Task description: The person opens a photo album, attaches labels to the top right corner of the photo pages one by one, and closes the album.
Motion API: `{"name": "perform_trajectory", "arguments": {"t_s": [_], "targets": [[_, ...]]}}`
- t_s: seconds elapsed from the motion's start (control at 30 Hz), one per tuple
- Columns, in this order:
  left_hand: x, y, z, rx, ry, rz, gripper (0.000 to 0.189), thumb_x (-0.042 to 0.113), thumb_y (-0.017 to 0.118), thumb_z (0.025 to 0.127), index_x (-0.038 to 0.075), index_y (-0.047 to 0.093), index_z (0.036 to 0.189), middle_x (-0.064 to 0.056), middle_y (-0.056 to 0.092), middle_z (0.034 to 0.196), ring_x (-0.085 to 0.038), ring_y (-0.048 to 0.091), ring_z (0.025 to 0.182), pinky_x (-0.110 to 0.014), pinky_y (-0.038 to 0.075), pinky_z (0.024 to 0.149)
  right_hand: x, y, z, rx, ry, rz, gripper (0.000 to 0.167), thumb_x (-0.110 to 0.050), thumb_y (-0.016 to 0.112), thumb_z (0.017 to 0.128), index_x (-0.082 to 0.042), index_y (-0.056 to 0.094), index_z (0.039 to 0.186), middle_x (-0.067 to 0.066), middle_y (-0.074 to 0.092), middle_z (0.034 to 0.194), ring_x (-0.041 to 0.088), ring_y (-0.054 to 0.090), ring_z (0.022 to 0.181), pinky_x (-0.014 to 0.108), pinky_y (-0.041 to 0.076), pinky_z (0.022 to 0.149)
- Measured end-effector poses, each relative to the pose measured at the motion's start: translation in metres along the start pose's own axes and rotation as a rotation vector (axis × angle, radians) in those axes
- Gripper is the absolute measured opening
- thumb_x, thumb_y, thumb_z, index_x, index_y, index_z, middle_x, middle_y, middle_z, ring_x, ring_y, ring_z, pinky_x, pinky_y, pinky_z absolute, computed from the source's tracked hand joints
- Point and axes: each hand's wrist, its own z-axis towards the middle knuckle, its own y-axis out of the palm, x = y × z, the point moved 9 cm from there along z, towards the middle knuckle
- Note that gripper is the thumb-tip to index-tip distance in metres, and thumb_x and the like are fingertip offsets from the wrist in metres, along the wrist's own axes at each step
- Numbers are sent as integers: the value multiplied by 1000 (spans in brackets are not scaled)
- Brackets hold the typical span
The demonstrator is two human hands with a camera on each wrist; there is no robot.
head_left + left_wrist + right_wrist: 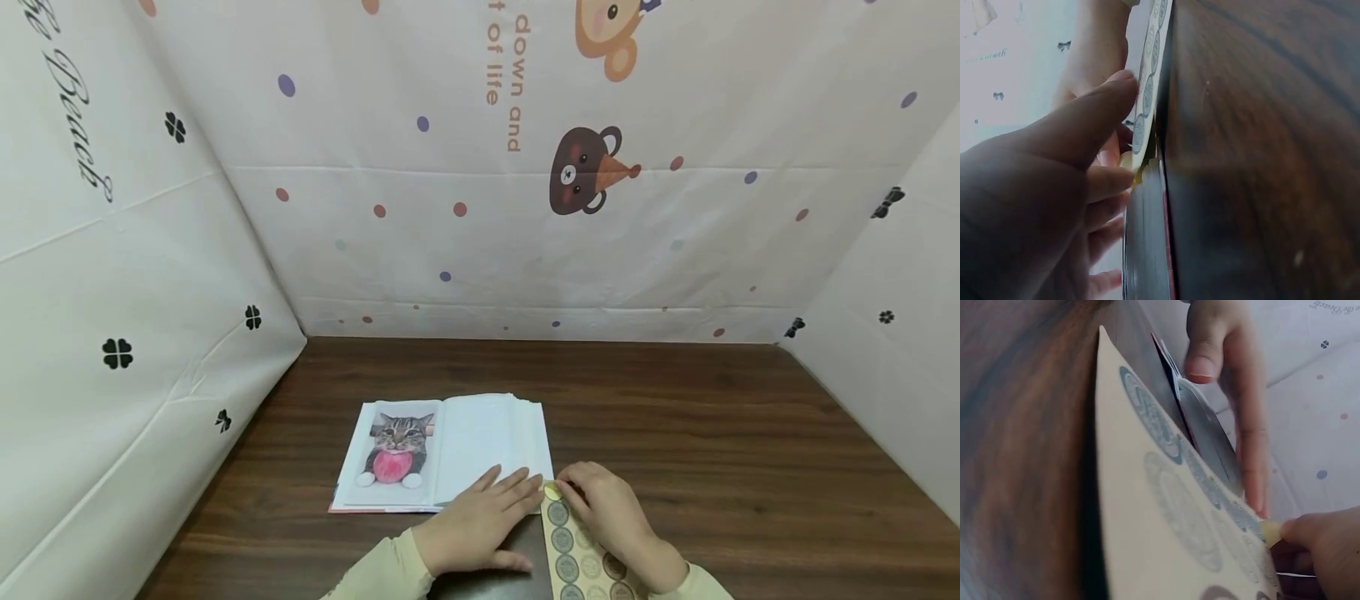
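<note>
Hands (476,525) (615,517) close together, left flat, sticker sheet (576,558) at right fingertips (1300,530)

On the back cloth (360,125), brown sideways lettering (514,104) is reading "down and" and "t of life", running past the head view's top edge. Black script (77,125) is spelling "Beach" on the cloth at the left (112,275), after a partly cut-off word, and small script (1334,308) on white cloth (1304,412) in the right-wrist view is also showing "Beach". The round stickers (567,569) on the pale yellow sheet (577,560) are carrying marks too small to read, and cloth lettering (986,56) in the left-wrist view is looking blurred.
</note>
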Motion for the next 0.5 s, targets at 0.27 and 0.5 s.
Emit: {"name": "perform_trajectory", "arguments": {"t_s": [0.27, 0.5], "targets": [[2, 8, 1, -51, -2, 28, 82, 72, 38, 88, 17, 37, 148, 2, 33, 157, -17, 27, 147, -42, 29, 117, -7, 5, -2, -47, -135, -70, 4, -20, 70, 86, -21, 70, 82, -9, 71, 88, 8, 66, 85, 27, 56, 72], [3, 7, 4, -60, -13, 33, 79, 72, 37, 88, 19, 40, 147, 4, 36, 155, -17, 30, 146, -41, 31, 116, -11, 2, -6, 0, -228, -101, 3, -20, 72, 84, -19, 69, 83, -9, 71, 89, 9, 66, 86, 26, 56, 71]]}}
